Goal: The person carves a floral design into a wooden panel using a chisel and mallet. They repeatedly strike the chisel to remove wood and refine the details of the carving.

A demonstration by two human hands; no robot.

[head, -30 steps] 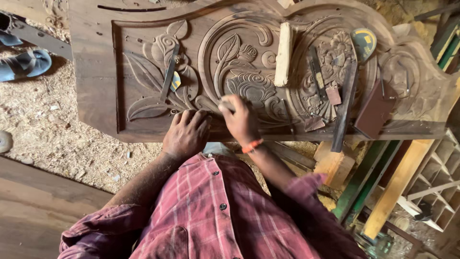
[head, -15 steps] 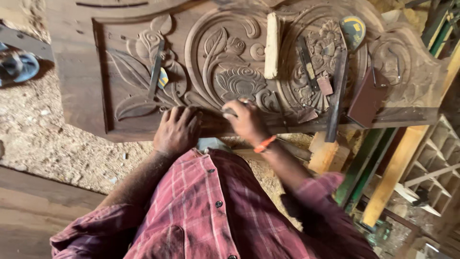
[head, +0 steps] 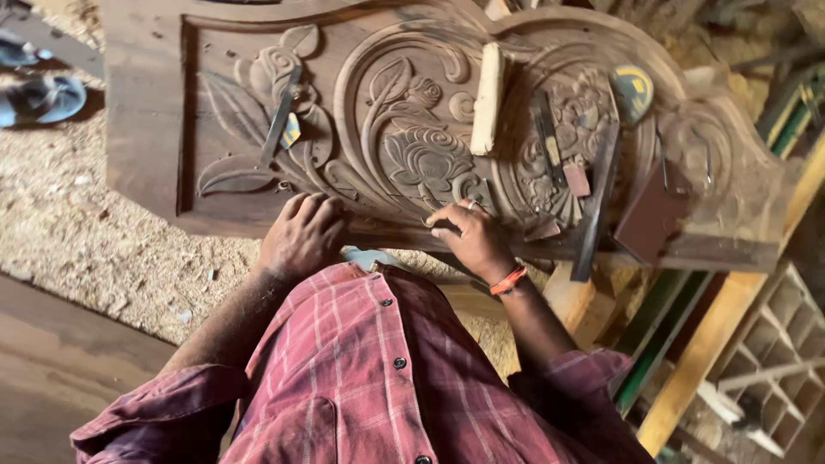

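Sandals (head: 43, 96) lying far left on sawdust, left hand (head: 302, 234) pressing flat and open on the carved wooden panel (head: 404, 129) near edge, right hand (head: 468, 236) pinching something small against it, can't tell what, mallet (head: 488, 99) and chisels (head: 593, 206) resting further right

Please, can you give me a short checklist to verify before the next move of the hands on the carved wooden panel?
1. Left hand steadies the carved panel: ok, it rests flat on the lower edge.
2. Right hand grips a tool: cannot tell, fingers are curled and hide it.
3. Left hand is apart from the right hand: ok.
4. Pale mallet lies stable: ok, flat on the panel.
5. Loose chisel is away from both hands: ok.
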